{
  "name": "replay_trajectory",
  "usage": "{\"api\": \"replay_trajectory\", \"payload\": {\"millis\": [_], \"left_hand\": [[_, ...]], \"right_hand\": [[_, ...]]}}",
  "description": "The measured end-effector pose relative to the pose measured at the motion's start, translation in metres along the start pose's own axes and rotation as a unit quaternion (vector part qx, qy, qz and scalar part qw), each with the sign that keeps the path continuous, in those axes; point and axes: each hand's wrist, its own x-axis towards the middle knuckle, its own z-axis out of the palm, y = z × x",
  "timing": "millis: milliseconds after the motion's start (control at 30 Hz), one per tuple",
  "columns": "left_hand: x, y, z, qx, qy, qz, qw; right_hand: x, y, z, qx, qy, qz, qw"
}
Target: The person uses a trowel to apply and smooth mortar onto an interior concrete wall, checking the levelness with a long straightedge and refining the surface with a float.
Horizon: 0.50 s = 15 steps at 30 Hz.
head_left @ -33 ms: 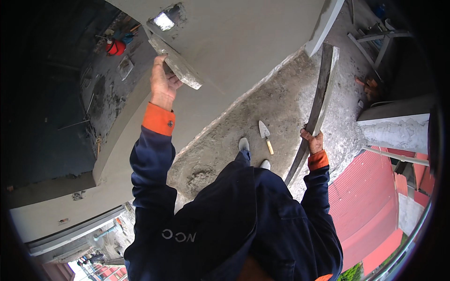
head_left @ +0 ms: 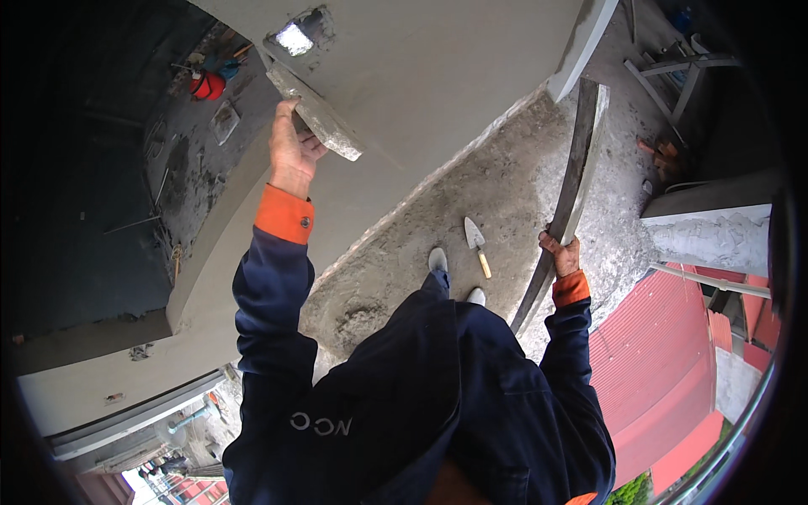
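Note:
My left hand (head_left: 293,156) is raised and closed on a plastering float (head_left: 318,116), a flat board crusted with pale mortar. The float lies against the grey plastered wall (head_left: 404,76), below a small lit opening (head_left: 295,39); its handle is hidden by my fingers. Down on the right, my right hand (head_left: 564,252) grips a long straightedge (head_left: 582,160) near its middle. That bar has a dark side and a pale edge, and slants up and away from me, apart from the wall. A pointed trowel (head_left: 477,242) with a light handle rests on the floor between my hands.
My shoes stand on a rough concrete floor (head_left: 505,194), with a mortar heap (head_left: 360,320) at the left by the wall foot. Beyond the wall lies a red bucket (head_left: 207,84). A metal frame (head_left: 673,93) stands far right; red roofing (head_left: 648,379) shows below the right edge.

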Motion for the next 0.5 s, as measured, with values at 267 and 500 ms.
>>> {"api": "replay_trajectory", "payload": {"millis": [267,500], "left_hand": [[0.005,0.020,0.008,-0.020,0.017,0.017,1.000],[-0.015,0.017,-0.013,-0.035,-0.044,0.034,0.998]], "right_hand": [[0.009,0.005,0.000,-0.005,-0.016,-0.026,1.000],[0.004,0.001,0.003,-0.002,-0.024,-0.030,0.999]]}}
